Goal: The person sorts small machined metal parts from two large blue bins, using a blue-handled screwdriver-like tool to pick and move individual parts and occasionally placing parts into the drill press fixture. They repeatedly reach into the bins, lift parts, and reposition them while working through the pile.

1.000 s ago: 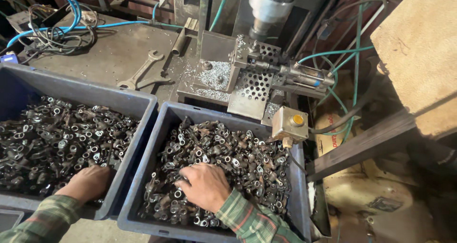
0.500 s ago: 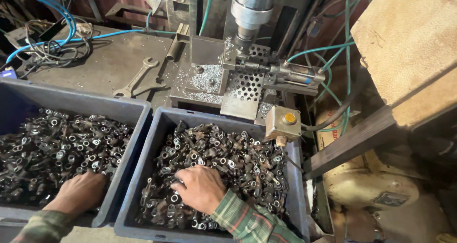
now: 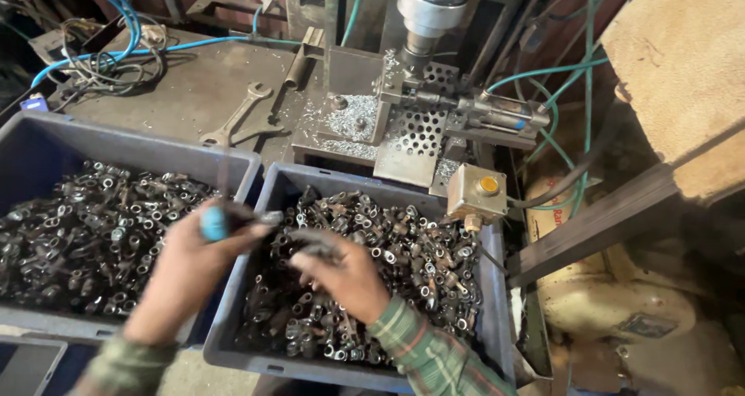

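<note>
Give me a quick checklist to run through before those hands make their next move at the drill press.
1. Left hand grips tool with blue handle: ok, though blurred.
2. Right hand holds a part: cannot tell, motion blur.
3. Right bin stocked with metal parts: ok.
4. Left bin has room: ok, not full to the rim.
5. Fixture free of chips: not ok, shavings lie on it.
6. Wrench lies away from the spindle: ok.
</note>
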Action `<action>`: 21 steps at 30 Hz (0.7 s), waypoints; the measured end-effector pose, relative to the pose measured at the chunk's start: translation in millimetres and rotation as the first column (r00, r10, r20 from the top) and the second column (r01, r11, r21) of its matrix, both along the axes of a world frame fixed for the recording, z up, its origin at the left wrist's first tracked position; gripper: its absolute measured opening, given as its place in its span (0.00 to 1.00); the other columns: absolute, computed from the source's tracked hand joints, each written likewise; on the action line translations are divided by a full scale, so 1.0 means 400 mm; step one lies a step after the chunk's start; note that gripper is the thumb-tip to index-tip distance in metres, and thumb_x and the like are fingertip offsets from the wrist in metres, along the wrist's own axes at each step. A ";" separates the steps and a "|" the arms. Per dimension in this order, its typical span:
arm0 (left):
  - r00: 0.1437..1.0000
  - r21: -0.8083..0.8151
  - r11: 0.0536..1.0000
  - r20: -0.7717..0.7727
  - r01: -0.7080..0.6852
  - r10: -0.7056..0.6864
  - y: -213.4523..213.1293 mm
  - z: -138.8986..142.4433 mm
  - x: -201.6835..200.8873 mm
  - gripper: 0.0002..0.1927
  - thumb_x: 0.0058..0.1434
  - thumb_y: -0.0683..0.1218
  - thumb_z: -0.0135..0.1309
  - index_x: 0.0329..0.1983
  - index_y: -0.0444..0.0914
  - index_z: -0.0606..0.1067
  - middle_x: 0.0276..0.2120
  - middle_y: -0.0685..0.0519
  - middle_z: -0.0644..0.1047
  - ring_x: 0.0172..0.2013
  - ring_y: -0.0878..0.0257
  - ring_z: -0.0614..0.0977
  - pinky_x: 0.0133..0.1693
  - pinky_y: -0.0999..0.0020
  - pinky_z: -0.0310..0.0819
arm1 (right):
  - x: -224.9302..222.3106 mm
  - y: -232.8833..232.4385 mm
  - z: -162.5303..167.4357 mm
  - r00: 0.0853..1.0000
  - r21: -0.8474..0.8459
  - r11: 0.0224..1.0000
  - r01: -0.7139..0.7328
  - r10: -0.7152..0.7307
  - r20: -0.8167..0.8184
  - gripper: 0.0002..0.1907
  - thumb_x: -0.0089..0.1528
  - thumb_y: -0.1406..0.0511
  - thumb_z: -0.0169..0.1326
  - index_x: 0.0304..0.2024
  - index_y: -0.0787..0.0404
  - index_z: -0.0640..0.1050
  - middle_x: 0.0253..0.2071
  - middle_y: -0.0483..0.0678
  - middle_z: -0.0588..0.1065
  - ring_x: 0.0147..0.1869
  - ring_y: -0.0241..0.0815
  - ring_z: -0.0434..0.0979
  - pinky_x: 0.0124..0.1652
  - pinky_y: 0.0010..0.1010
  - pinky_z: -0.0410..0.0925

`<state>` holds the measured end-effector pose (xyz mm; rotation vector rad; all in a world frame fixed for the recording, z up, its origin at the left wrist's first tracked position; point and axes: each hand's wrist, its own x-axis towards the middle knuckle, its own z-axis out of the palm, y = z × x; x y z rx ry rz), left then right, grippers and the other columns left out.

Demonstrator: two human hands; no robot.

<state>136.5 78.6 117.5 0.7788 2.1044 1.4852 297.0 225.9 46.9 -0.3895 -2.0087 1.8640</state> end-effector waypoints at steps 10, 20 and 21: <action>0.869 0.331 0.895 -0.483 0.298 -0.110 0.169 -0.021 0.120 0.14 0.59 0.37 0.61 0.48 0.36 0.77 0.44 0.45 0.82 0.44 0.56 0.86 0.45 0.66 0.79 | 0.023 0.086 0.041 0.920 -0.506 0.861 0.050 -0.237 -0.312 0.20 0.67 0.69 0.55 0.62 0.62 0.75 0.55 0.47 0.78 0.46 0.37 0.79 0.39 0.31 0.77; 0.883 0.277 0.933 -0.462 0.229 -0.079 0.192 0.060 0.103 0.22 0.61 0.42 0.57 0.58 0.35 0.70 0.42 0.45 0.83 0.40 0.55 0.87 0.40 0.64 0.80 | 0.012 0.110 -0.006 0.932 -0.516 0.826 0.226 -0.338 -0.132 0.14 0.63 0.73 0.57 0.52 0.63 0.77 0.46 0.50 0.78 0.43 0.41 0.80 0.38 0.32 0.78; 0.884 0.211 0.959 -0.462 0.190 -0.073 0.194 0.075 0.100 0.19 0.60 0.43 0.58 0.54 0.36 0.74 0.37 0.44 0.83 0.36 0.54 0.87 0.37 0.62 0.80 | 0.007 0.111 -0.016 0.930 -0.528 0.815 0.239 -0.349 -0.119 0.15 0.63 0.73 0.57 0.53 0.64 0.77 0.47 0.50 0.79 0.43 0.40 0.80 0.39 0.33 0.79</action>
